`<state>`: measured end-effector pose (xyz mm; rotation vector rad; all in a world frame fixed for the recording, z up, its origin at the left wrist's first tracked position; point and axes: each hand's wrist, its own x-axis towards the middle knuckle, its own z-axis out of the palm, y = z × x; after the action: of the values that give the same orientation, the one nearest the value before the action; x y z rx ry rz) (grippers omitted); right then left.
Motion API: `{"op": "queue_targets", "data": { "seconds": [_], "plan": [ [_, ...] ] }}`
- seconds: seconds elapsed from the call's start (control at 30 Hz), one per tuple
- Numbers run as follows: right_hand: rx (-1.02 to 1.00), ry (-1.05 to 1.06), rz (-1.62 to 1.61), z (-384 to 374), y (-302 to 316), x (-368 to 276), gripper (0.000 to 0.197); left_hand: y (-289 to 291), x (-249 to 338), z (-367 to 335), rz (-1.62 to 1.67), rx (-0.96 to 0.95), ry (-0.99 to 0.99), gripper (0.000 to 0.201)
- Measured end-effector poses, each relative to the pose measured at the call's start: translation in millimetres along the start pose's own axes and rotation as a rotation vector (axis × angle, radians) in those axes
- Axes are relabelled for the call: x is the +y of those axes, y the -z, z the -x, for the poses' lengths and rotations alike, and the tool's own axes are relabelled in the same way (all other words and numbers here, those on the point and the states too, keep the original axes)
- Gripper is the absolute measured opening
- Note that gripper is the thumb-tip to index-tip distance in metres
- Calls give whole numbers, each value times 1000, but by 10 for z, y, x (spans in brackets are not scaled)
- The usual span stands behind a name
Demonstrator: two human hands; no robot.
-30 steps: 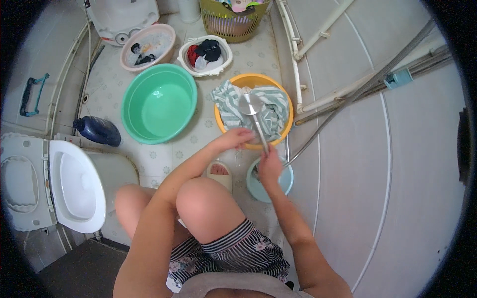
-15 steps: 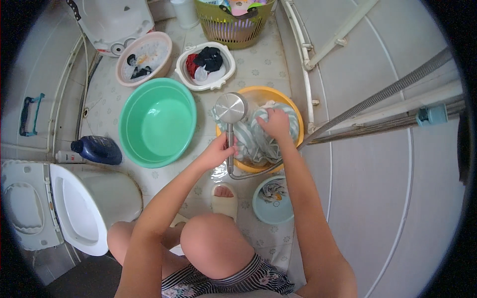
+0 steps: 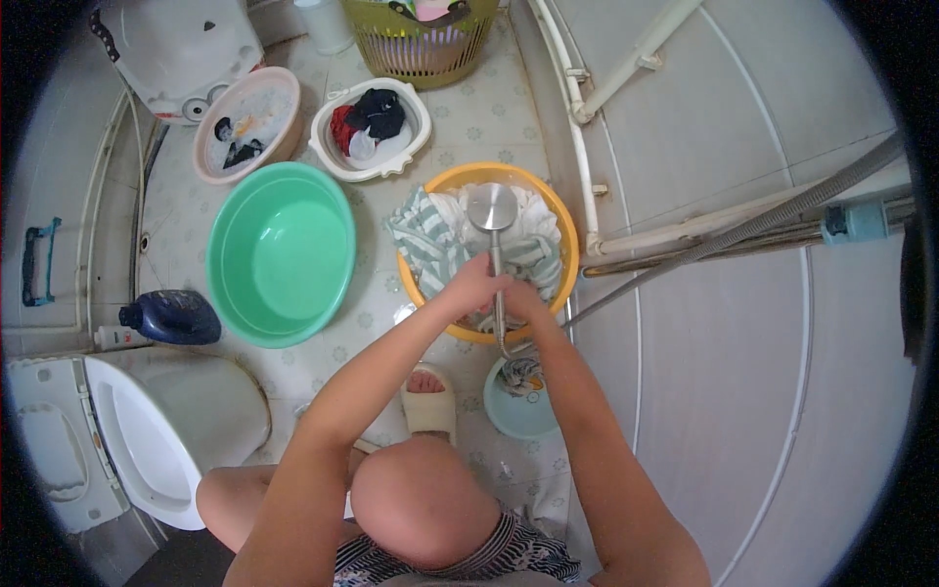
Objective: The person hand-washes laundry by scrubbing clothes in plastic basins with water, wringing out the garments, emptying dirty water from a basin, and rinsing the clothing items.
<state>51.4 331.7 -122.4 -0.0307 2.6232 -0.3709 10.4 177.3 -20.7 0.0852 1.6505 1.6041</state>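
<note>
- Here our left hand (image 3: 472, 285) grips the shower (image 3: 492, 207) over the basin (image 3: 489, 171), likely keeping drips inside.
- Our right hand (image 3: 524, 299), by the basin's near edge: we cannot tell its grip.
- Cloth (image 3: 423, 235) overhangs the left edge.

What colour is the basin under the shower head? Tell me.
Yellow-orange; the basin shows best in the head view.
</note>
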Motion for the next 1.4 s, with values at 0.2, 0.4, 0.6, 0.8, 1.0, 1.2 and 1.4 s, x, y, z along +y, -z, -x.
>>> {"op": "queue_targets", "data": {
  "seconds": [0.2,0.4,0.6,0.8,1.0,1.2,1.4],
  "plan": [
    [34,-402,-1576,162,752,-122,42,-248,-422,-146,-407,183,-145,25],
    [538,-122,-471,73,544,-38,35,-373,-377,-170,-514,-44,-153,32],
    [349,-196,-261,201,458,-360,42,765,-120,-218,-1088,1007,-511,59],
    [708,-26,-297,53,804,-307,32,551,-294,-373,-1109,551,-369,65],
    [329,-148,-46,-760,1262,-199,22,352,-327,-447,-980,108,-129,68],
    [268,4,299,-1130,947,-200,24,79,-672,-703,-1419,457,-226,63],
    [597,23,319,-913,984,-783,25,105,-820,-913,-1361,437,-111,47]
  ]
}}
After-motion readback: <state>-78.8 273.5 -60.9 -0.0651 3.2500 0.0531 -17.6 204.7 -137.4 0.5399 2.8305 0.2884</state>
